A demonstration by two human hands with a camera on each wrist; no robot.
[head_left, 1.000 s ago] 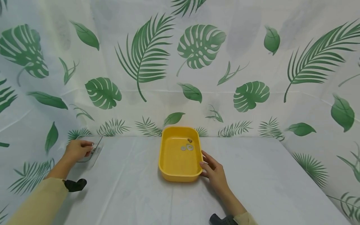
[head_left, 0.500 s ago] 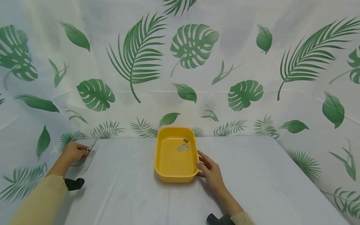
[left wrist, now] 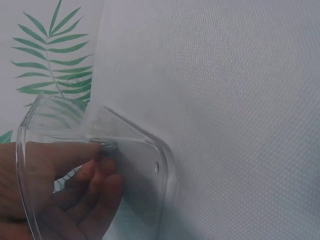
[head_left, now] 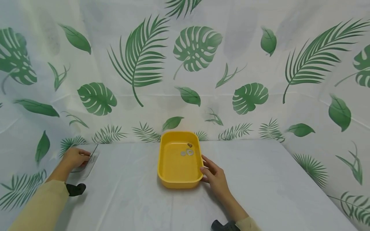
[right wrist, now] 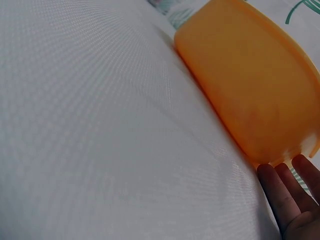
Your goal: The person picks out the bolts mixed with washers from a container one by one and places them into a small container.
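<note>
At the far left my left hand reaches into a clear plastic box. Its thumb and index finger pinch a small shiny metal piece, mostly hidden by the fingertips; I cannot tell its kind. A yellow tray stands in the middle of the table. Inside it, toward the back right, lie a short screw, a washer with a wide hole and a smaller flat disc. My right hand touches the tray's right side, fingers loosely extended against the outer wall and thumb at the rim.
White cloth covers the table. Behind it rises a leaf-printed curtain, close to the backs of both the tray and the clear box. Dark straps with camera mounts sit on both wrists.
My left hand has lowered slightly within the clear box, and the silvery piece seen at its fingertips earlier is now mostly hidden. The head view has turned a little right; my right hand stays at the tray.
</note>
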